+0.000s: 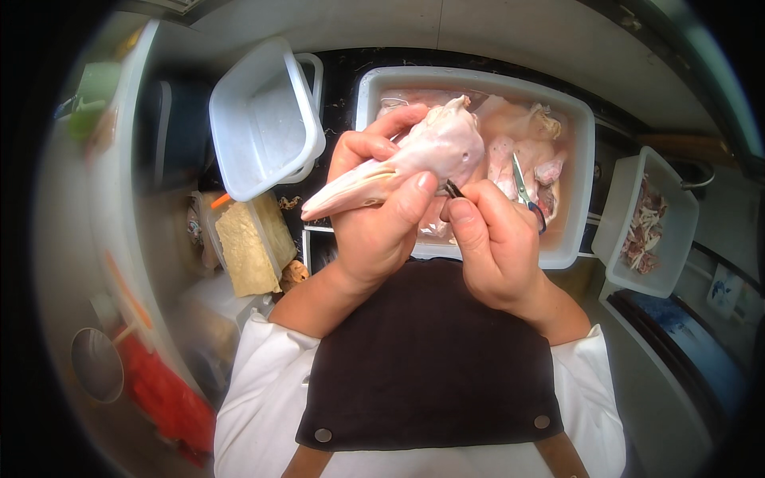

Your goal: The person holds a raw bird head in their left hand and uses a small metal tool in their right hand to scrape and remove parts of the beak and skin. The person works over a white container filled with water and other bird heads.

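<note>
My left hand (pixel 375 242) holds a plucked waterfowl head (pixel 442 140), duck or goose, its pale bill (pixel 346 188) pointing down and left. Fingers wrap behind it and the thumb lies along its lower side. In my right hand (pixel 499 242) are dark metal tweezers (pixel 454 188), pinched between thumb and forefinger, their tips at the skin below the eye. Behind both hands stands a white plastic tub (pixel 583 161) of pinkish water with several plucked poultry pieces (pixel 502 158). Scissors (pixel 522 179) with a blue handle show beside my right hand; whether they touch it I cannot tell.
Two nested white bins (pixel 257 119) tilt at the left. Below them a clear container (pixel 269 233) stands by a tan slab (pixel 245 248). On the right, a white bin (pixel 618 215) holds meat scraps (pixel 645 230). A dark apron (pixel 433 358) covers my front.
</note>
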Motion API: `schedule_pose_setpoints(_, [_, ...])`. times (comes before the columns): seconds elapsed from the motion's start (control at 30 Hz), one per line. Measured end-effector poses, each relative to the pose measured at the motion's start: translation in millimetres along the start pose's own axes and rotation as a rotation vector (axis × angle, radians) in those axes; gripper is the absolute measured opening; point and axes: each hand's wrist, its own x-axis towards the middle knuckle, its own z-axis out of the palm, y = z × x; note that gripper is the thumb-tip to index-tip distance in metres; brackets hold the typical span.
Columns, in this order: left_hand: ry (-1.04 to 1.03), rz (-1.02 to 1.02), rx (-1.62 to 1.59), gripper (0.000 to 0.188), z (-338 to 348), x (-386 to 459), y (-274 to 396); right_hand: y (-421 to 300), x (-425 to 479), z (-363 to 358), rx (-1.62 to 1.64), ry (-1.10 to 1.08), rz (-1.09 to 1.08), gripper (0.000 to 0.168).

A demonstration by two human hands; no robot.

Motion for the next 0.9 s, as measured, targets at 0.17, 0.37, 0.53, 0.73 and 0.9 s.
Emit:
schedule_pose_setpoints(0.17, [-0.012,0.039,0.055,0.035,-2.0,-0.8,-0.2,-0.8,0.2,-0.2,-0.009,0.000,-0.010,0.011])
schedule_pose_setpoints(0.37, [-0.030,0.060,0.074,0.035,-1.1,-0.8,-0.7,-0.3,-1.4,-0.9,-0.015,0.003,-0.014,0.011])
schedule_pose_setpoints(0.53, [-0.033,0.066,0.082,0.035,-0.7,-1.6,-0.4,-0.3,-2.2,-1.0,-0.018,0.007,-0.016,0.010])
schedule_pose_setpoints(0.73, [-0.029,0.062,0.084,0.036,0.7,-2.2,0.5,-0.4,-2.3,-1.8,-0.025,0.011,-0.025,0.010])
schedule_pose_setpoints(0.9, [-0.037,0.066,0.104,0.036,0.8,-2.2,1.2,1.3,-3.1,-2.0,-0.027,0.010,-0.027,0.011])
